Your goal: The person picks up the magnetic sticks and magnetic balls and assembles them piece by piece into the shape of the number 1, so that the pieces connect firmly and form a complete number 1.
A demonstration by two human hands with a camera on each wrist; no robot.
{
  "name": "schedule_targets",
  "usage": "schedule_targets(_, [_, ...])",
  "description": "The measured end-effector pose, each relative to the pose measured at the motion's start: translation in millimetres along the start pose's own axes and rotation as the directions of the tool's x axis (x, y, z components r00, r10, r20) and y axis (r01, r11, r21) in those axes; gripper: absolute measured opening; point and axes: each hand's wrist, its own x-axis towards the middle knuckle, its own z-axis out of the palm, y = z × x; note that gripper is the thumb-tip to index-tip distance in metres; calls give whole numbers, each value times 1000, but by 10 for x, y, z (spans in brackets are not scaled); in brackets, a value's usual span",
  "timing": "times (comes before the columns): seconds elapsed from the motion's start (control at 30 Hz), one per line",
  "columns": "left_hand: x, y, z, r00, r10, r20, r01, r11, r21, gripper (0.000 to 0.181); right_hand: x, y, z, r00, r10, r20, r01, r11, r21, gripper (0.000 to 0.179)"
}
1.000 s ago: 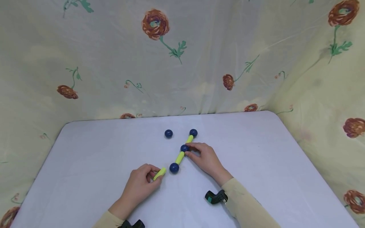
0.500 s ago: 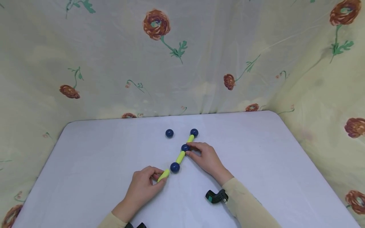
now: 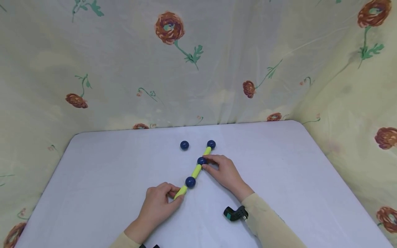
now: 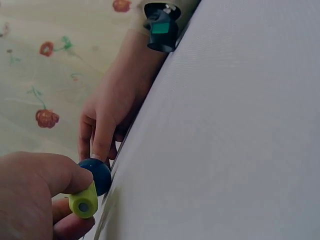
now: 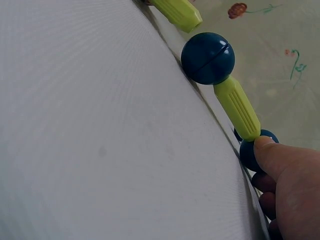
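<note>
My left hand [image 3: 159, 203] pinches a yellow-green magnetic stick [image 3: 181, 192] between thumb and fingers. Its far tip points at the near dark blue ball [image 3: 190, 182]; the right wrist view shows a small gap between this stick [image 5: 180, 14] and the ball [image 5: 208, 58]. A second stick [image 3: 196, 171] joins that ball to the middle blue ball [image 3: 201, 161], which my right hand [image 3: 224, 170] pinches. Beyond it, a third stick [image 3: 207, 151] leads to the far ball [image 3: 211, 144], making a slanting chain. A grey disc shows in the held stick's end [image 4: 84, 206].
A loose blue ball [image 3: 184, 145] lies left of the chain's far end. The white table [image 3: 102, 165] reaches back to a flowered curtain [image 3: 217, 69]. A black camera mount [image 3: 235, 213] hangs at the right wrist.
My left hand has brought its stick rightward to the near ball, closing most or all of the distance between them. The right hand keeps its hold on the middle ball.
</note>
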Motion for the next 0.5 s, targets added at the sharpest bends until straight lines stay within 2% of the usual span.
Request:
schedule_targets(0.27, [14,51,45,999,-43,31,42,998,37,14,8,8,5,1000,9,5,-9,1000,-1,35])
schedule_targets(0.5, [24,62,73,998,-63,25,62,996,60,14,4,11,6,1000,14,4,-14,1000,3,34])
